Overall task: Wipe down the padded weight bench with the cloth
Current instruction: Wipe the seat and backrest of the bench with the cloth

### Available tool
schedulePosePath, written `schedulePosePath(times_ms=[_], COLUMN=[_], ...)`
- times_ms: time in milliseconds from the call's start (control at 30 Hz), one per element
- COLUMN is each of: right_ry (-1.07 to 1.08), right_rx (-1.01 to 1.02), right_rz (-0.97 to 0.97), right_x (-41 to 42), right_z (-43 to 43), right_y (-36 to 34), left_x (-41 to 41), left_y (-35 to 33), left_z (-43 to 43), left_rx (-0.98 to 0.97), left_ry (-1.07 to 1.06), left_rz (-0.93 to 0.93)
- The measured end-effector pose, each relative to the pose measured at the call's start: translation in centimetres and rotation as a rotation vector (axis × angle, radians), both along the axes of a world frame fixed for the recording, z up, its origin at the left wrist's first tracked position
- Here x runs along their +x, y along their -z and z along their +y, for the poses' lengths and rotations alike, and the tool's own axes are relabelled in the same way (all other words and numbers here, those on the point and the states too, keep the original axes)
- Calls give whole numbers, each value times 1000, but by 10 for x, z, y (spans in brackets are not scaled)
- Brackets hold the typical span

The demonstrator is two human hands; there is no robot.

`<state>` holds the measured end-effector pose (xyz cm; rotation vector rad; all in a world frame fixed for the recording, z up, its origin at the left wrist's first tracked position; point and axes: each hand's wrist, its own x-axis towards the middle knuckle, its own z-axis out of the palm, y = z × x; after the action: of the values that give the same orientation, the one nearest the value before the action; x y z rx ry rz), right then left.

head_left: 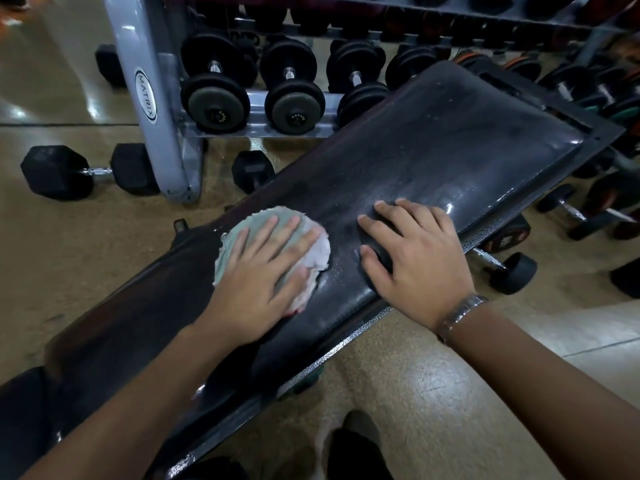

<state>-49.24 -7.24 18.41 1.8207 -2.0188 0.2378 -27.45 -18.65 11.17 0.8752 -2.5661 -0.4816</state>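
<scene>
A hex dumbbell (86, 171) lies on the floor left of the grey dumbbell rack (152, 98). On the padded weight bench (433, 147), the left hand (258, 275) lies flat, fingers spread, pressing the pale green cloth (239, 233) onto the middle of the pad. Just beside it, the right hand (415, 258) rests spread and empty near the pad's near edge, bracing. Wiping looks underway; next, the cloth probably needs sweeping toward the wide, speckled far end.
</scene>
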Motion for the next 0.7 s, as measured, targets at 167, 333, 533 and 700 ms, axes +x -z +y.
schedulePosePath(times_ms=[167, 333, 533, 700], right_ry=[-3, -51, -65, -76], right_rx=[23, 47, 139, 184], right_rz=[-5, -29, -77, -212], right_x=[3, -5, -6, -13], right_z=[-1, 0, -3, 0], right_y=[-5, -15, -30, -41], left_x=[-23, -16, -47, -29], left_y=[-11, -5, -22, -13], left_z=[-28, 21, 18, 28], left_rx=[74, -76, 68, -47], left_ry=[-190, 12, -180, -4], left_rz=[-3, -52, -15, -51])
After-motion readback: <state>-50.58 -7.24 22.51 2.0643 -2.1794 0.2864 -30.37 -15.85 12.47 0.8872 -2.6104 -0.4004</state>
